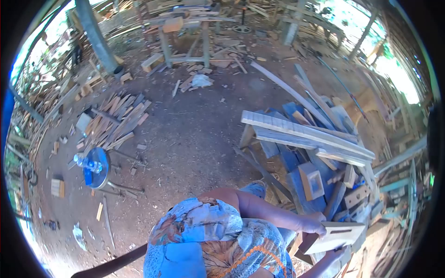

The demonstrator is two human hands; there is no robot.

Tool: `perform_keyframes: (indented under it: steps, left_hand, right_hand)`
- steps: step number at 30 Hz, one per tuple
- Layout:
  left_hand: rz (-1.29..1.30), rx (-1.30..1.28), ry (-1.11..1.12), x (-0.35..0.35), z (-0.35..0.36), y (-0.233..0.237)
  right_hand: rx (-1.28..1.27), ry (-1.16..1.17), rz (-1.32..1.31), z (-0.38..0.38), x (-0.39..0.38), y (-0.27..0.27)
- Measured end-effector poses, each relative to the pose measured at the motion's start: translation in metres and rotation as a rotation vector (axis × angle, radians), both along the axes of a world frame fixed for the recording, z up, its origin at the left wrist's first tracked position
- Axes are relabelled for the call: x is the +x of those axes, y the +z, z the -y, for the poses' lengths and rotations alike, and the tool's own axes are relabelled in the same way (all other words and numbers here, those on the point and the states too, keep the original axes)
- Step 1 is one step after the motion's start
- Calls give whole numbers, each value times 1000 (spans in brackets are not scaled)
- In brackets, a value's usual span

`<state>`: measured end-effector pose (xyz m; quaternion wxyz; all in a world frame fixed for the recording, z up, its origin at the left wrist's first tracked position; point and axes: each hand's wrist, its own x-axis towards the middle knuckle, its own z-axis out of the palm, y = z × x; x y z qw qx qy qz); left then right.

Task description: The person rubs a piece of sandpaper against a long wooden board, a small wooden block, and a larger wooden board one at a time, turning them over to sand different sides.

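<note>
Held piece: a slotted board (340,234), pale sawn wood, flat and oblong, with one narrow slot cut through its face.
Long axis: it is laid across the view and runs away from the left grip toward the outer side, the far end slightly raised.
Left hand (316,225): it is closed over the board's upper near corner, with the fingers wrapped on the edge; this is the hand seated more clearly on the piece.
Right hand (331,255): it is placed under the board's lower edge and is mostly hidden; whether it is clasped cannot be told.
Beyond the grip: a plank pile (306,134) of long grey weathered boards, crossed over blue-painted pieces.
Just above the grip: a square block (311,181), rough, with a recessed centre.
Well apart, on the left hand's side: a round blue stool (103,173) on which a clear plastic bottle (88,163) is laid.
Ground: a dirt floor (194,139), dry and strewn with offcuts.
</note>
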<state>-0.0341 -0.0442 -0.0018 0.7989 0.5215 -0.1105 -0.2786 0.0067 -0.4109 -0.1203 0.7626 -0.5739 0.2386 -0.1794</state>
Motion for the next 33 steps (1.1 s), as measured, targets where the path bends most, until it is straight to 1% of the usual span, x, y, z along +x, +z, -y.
perform_keyframes:
  steps: [1, 3, 5, 7, 9, 11, 13, 14, 16, 20, 22, 23, 25, 27, 29, 30, 33]
  left_hand:
    - [3, 7, 13, -2, -1, -3]
    - [-21, 23, 51, -9, -3, -4]
    - [-78, -46, 80, -16, 1, -6]
    - [-78, -67, 110, -22, 9, -14]
    - [-18, -24, 163, -30, 12, -14]
    - [-59, -37, 166, -32, 18, -19]
    - [-76, 61, 158, -31, 24, -26]
    - [-74, 62, 163, -30, 23, -25]
    - [-102, 13, 100, -30, 17, -22]
    - [-94, -42, 120, -24, 6, -21]
    - [48, -94, 63, -15, -3, -16]
    - [51, -95, 61, -11, -7, -13]
    - [-13, -106, 161, -4, -17, -8]
    - [-47, -143, 183, -2, -34, -1]
    - [-56, -328, 70, 1, -50, -2]
    - [-57, -296, 61, -2, -62, 4]
    - [-72, -362, 59, 1, -72, -16]
  right_hand:
    - [133, -18, -14, -1, 4, -2]
    - [142, 41, -35, -15, 23, -8]
    - [156, 68, -52, -22, 29, -11]
    - [176, 97, -63, -32, 36, -15]
    - [200, 132, -73, -46, 45, -19]
    - [219, 152, -79, -54, 49, -20]
    - [234, 157, -78, -58, 49, -19]
    - [244, 158, -76, -60, 49, -18]
    - [265, 159, -72, -64, 49, -18]
    - [313, 140, -78, -69, 37, -26]
    - [332, 125, -73, -69, 30, -25]
    - [340, 119, -69, -70, 28, -23]
    - [350, 115, -65, -72, 26, -20]
    - [360, 109, -69, -75, 20, -18]
    - [376, 98, -75, -78, 12, -20]
    - [386, 92, -77, -80, 8, -21]
    - [417, 84, -81, -91, 0, -24]
